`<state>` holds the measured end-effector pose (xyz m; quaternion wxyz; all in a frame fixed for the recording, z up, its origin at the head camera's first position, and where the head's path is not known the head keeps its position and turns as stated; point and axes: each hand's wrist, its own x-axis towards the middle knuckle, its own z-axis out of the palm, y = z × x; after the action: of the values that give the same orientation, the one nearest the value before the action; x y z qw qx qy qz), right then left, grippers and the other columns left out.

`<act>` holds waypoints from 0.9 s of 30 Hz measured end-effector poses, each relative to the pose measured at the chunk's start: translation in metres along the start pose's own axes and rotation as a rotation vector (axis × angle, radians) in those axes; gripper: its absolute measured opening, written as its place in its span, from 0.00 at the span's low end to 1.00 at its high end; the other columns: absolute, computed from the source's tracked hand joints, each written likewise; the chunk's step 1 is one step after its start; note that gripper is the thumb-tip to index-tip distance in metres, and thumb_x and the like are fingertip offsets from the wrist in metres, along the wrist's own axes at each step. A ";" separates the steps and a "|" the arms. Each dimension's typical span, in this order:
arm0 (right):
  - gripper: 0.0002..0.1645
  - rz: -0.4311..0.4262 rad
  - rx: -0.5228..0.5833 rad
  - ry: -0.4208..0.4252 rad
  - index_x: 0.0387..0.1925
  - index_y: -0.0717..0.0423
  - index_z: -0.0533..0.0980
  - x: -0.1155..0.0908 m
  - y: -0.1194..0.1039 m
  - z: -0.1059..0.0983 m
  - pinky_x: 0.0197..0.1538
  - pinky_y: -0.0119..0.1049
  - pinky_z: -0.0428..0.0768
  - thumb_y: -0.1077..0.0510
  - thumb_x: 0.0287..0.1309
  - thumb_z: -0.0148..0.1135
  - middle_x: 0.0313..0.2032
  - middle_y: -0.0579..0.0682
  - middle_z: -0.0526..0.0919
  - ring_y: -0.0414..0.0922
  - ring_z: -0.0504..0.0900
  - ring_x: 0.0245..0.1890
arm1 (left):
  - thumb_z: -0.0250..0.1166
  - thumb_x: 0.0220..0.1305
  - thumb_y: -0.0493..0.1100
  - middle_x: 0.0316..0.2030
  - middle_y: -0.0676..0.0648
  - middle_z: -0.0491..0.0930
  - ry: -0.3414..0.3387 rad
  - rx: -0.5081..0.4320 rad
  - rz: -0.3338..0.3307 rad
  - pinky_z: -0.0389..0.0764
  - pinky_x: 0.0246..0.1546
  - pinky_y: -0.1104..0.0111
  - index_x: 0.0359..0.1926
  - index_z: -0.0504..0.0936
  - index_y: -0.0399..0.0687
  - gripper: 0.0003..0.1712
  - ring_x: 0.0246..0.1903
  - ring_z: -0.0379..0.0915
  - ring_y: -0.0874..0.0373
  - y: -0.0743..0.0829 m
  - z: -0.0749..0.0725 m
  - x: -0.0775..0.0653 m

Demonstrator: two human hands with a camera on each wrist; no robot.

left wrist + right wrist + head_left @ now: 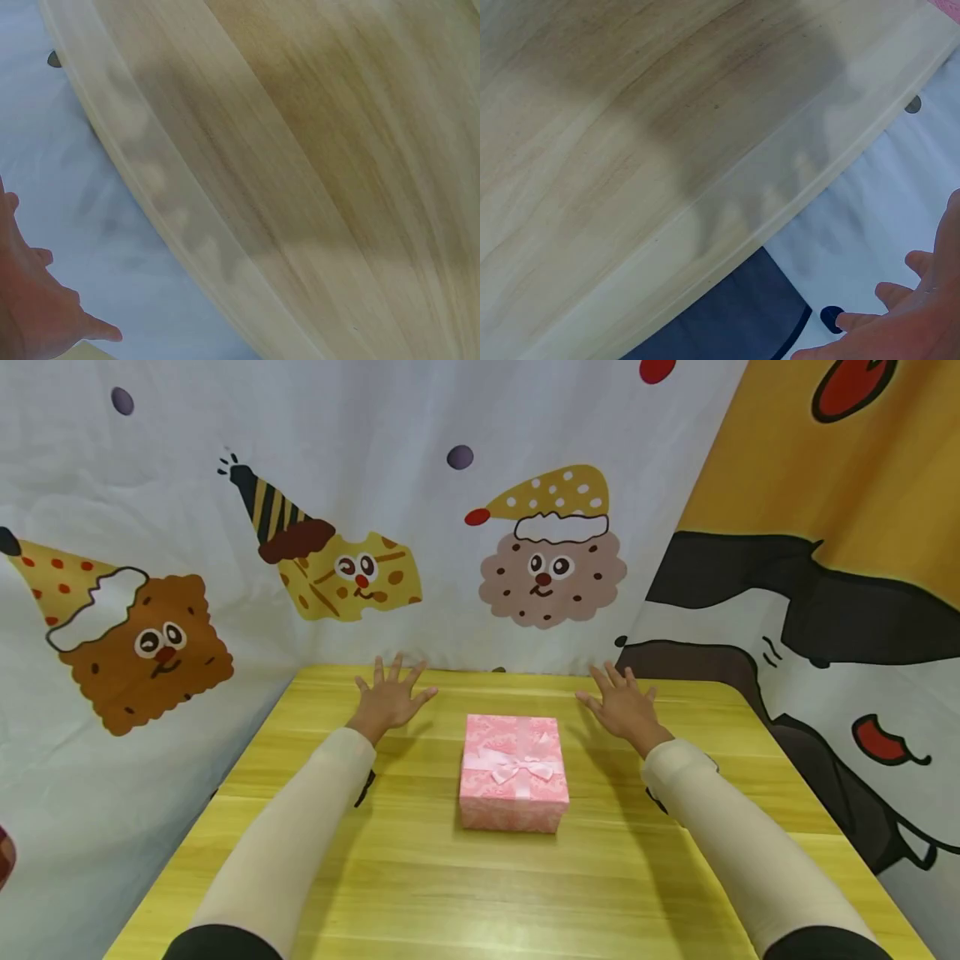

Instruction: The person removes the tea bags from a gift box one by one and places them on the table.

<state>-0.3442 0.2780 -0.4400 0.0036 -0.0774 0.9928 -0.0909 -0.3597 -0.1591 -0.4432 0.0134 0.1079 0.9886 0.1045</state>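
Nearest me, pale sleeves (281, 839) enter the head view. Next, the pink gift box (513, 768) sits bow-up, mid-table (420, 893), presumably central so either hand can reach it. Flanking its far side, the left hand (388, 700) and right hand (624, 706) hold nothing, fingers spread. Wrist views add finger shadows; only the right catches a pink corner (950, 6), probably the box's.

Can count two hands (387, 703) (626, 708), two sleeves (277, 843) (750, 843), one box (510, 816) with one bow (519, 768) and one table (420, 893); on the cloth (360, 410), can count three snack faces (168, 639) (363, 572) (551, 577) and three hats (71, 581) (273, 514) (558, 497).
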 end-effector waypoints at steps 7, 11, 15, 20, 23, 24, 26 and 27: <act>0.49 -0.010 0.007 -0.004 0.84 0.45 0.44 0.000 -0.004 -0.002 0.65 0.84 0.37 0.25 0.75 0.34 0.82 0.57 0.36 0.69 0.37 0.79 | 0.39 0.75 0.75 0.82 0.39 0.33 0.016 -0.022 0.001 0.35 0.63 0.19 0.83 0.46 0.67 0.43 0.77 0.22 0.25 -0.001 0.002 0.001; 0.51 -0.015 0.014 -0.015 0.84 0.45 0.42 0.001 -0.003 -0.001 0.66 0.84 0.36 0.22 0.73 0.31 0.82 0.57 0.36 0.68 0.36 0.79 | 0.38 0.76 0.75 0.82 0.39 0.32 0.018 -0.023 0.007 0.33 0.62 0.19 0.83 0.45 0.67 0.43 0.77 0.22 0.25 -0.003 0.005 0.002; 0.51 -0.020 0.013 -0.016 0.84 0.44 0.42 0.002 -0.003 0.001 0.66 0.83 0.36 0.22 0.73 0.30 0.83 0.57 0.37 0.68 0.36 0.79 | 0.39 0.76 0.75 0.82 0.39 0.32 0.018 -0.027 0.009 0.33 0.63 0.19 0.83 0.45 0.67 0.43 0.77 0.22 0.25 -0.004 0.006 0.003; 0.50 -0.024 0.023 -0.021 0.84 0.43 0.42 0.001 -0.007 0.000 0.67 0.82 0.39 0.22 0.73 0.30 0.83 0.57 0.37 0.67 0.39 0.80 | 0.39 0.75 0.75 0.83 0.41 0.30 0.005 -0.024 0.007 0.33 0.64 0.20 0.83 0.43 0.70 0.43 0.77 0.21 0.27 -0.003 0.007 0.006; 0.50 -0.032 0.028 -0.019 0.84 0.43 0.42 -0.001 -0.009 -0.001 0.67 0.82 0.40 0.22 0.73 0.31 0.82 0.58 0.38 0.68 0.40 0.79 | 0.37 0.75 0.76 0.83 0.41 0.31 -0.001 -0.003 0.006 0.35 0.64 0.20 0.83 0.41 0.72 0.43 0.78 0.22 0.27 -0.003 0.007 0.007; 0.50 -0.034 0.030 -0.018 0.84 0.43 0.43 -0.001 -0.009 -0.001 0.68 0.82 0.40 0.22 0.73 0.31 0.82 0.57 0.38 0.68 0.41 0.79 | 0.38 0.75 0.76 0.83 0.41 0.32 0.001 0.000 0.010 0.36 0.64 0.20 0.83 0.41 0.72 0.43 0.78 0.23 0.27 -0.002 0.007 0.007; 0.50 -0.038 0.034 -0.018 0.84 0.43 0.43 -0.002 -0.010 -0.001 0.68 0.82 0.40 0.23 0.73 0.31 0.83 0.57 0.37 0.68 0.42 0.79 | 0.38 0.74 0.77 0.83 0.40 0.33 0.004 -0.001 0.017 0.36 0.64 0.19 0.83 0.42 0.72 0.43 0.78 0.24 0.27 -0.002 0.006 0.007; 0.50 -0.039 0.036 -0.019 0.84 0.43 0.43 -0.002 -0.010 -0.001 0.67 0.82 0.40 0.23 0.73 0.31 0.83 0.57 0.37 0.68 0.42 0.79 | 0.38 0.74 0.77 0.83 0.40 0.34 0.004 -0.003 0.022 0.36 0.63 0.19 0.83 0.42 0.71 0.44 0.78 0.24 0.26 -0.002 0.006 0.007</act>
<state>-0.3408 0.2690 -0.4371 0.0127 -0.0976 0.9893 -0.1081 -0.3670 -0.1577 -0.4497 0.0104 0.1184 0.9872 0.1065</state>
